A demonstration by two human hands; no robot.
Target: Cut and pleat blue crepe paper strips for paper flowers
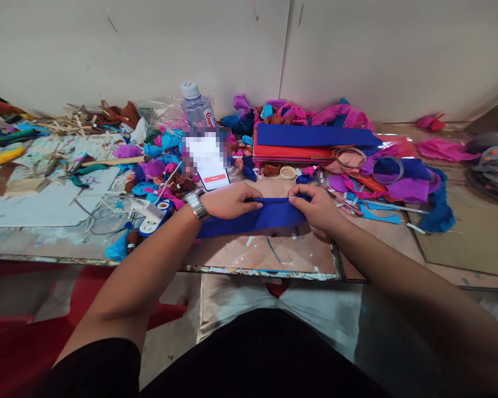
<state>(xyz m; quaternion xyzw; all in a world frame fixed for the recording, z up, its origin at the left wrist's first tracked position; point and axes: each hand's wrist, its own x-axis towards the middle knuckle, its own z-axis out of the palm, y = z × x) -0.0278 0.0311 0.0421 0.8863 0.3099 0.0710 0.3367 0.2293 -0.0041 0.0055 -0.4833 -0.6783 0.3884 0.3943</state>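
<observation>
A long strip of dark blue crepe-like material (pixel 269 215) lies across the near part of the table. My left hand (pixel 232 202), with a metal watch on its wrist, pinches the strip's top edge between thumb and fingers. Further right along the same edge, my right hand (pixel 313 204) pinches it too, near the strip's right end. The upper edge looks folded or rolled over between my two hands. Just behind the strip stands a phone with a lit white screen (pixel 209 157). Part of the strip's left end is hidden behind my left wrist.
A stack of blue and red sheets (pixel 311 141) lies behind my right hand. Tape rolls (pixel 388 169) sit to its right among purple scraps. A clear bottle (pixel 197 108) stands at the back. On the left are a power strip (pixel 155 218), cables and a wooden-handled tool (pixel 116 161).
</observation>
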